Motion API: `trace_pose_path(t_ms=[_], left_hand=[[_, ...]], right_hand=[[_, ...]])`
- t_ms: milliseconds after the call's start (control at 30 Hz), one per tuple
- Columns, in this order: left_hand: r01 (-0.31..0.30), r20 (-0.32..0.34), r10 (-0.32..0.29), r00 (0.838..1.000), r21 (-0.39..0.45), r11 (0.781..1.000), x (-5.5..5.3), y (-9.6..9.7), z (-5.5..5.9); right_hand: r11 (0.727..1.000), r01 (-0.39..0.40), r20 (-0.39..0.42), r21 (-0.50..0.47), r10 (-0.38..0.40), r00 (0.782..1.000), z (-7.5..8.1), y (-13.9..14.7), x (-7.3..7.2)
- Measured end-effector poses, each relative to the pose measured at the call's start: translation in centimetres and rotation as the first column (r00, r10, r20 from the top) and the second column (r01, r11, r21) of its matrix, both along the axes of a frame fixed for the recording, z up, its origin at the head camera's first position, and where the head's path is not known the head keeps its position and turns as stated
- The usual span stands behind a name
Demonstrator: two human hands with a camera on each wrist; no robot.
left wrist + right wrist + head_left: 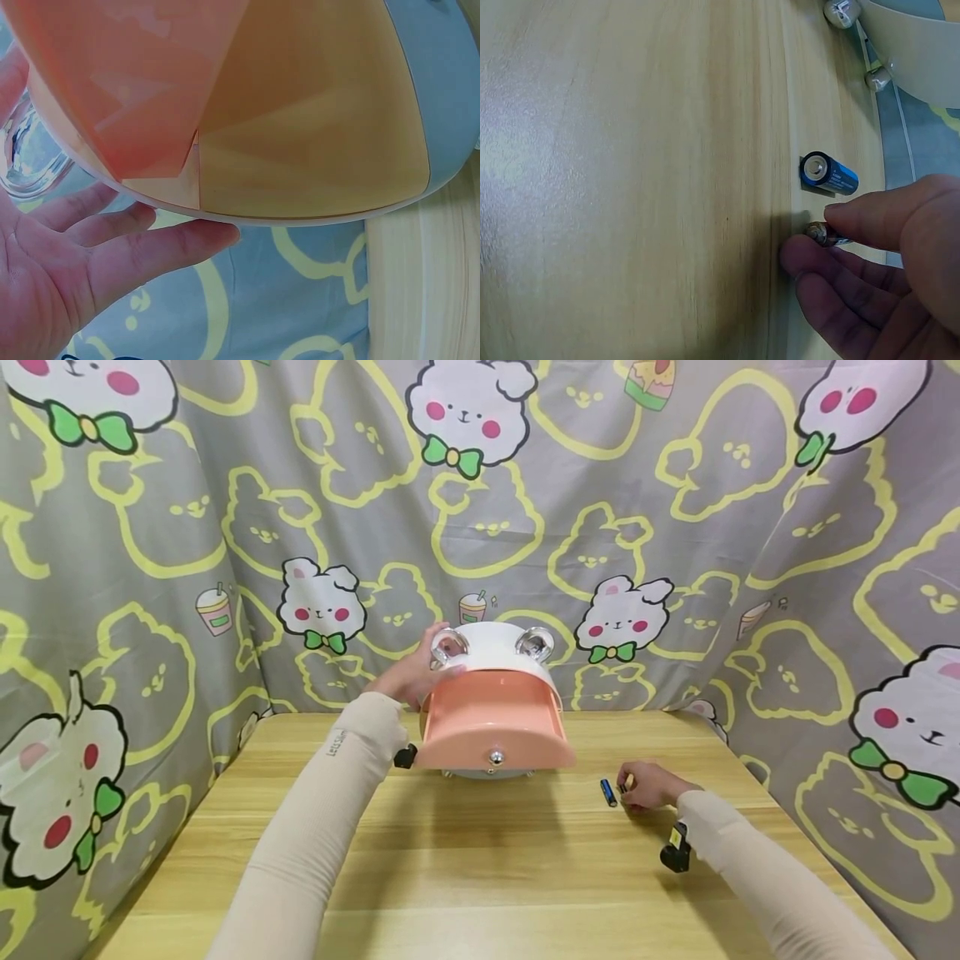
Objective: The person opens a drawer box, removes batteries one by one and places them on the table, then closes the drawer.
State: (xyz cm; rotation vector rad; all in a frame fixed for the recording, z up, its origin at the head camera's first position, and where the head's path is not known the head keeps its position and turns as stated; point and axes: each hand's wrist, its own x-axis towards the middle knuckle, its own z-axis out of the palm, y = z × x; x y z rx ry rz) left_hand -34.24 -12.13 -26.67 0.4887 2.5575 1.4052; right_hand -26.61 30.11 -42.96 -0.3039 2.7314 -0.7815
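Observation:
A rounded white box [491, 643] with clear, shiny ears and a pink drawer [491, 755] pulled out towards me stands at the table's far side. My left hand [416, 672] is at its upper left side, by the ear. In the left wrist view, the left fingers [165, 251] stretch along the box's outer wall. To the right, my right hand [649, 785] pinches a small battery [821, 233] between thumb and forefinger, just above the table. A blue and black battery [608, 792] lies beside that hand.
The wooden table [465, 893] runs back to a grey curtain [517, 543] printed with rabbits, which hangs behind and at both sides. Small silver feet [877, 78] support the box. Black wrist cameras [675, 852] are strapped below both sleeves.

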Motion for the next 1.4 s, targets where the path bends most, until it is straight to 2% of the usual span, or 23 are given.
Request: trace_pose_path(t_ms=[567,700,767,967,1167,1400], left_hand=[[-0.001,0.02,0.001,1.0,0.024,1.0,0.0,0.3,-0.3],[-0.008,0.021,0.008,1.0,0.005,1.0,0.2,0.0,-0.5],[-0.009,0.013,0.009,1.0,-0.006,1.0,0.2,-0.1,-0.5],[-0.002,-0.03,0.002,1.0,-0.005,1.0,0.0,0.1,-0.4],[-0.002,-0.011,0.002,1.0,0.014,1.0,-0.1,0.3,-0.2],[-0.013,-0.023,0.012,1.0,-0.015,1.0,0.0,0.2,-0.1]], right_hand=[[1.0,0.007,0.002,0.013,-0.007,1.0,-0.8,0.2,0.3],[1.0,-0.001,0.01,0.011,0.001,1.0,-0.9,-0.1,0.3],[1.0,-0.017,0.013,0.017,0.017,1.0,-0.8,-0.2,0.3],[0.999,-0.002,0.006,0.037,0.002,1.0,-0.5,0.1,0.2],[1.0,-0.007,0.005,0.026,0.006,1.0,-0.2,0.3,0.3],[1.0,0.003,0.02,0.012,-0.004,1.0,0.2,0.2,0.2]])
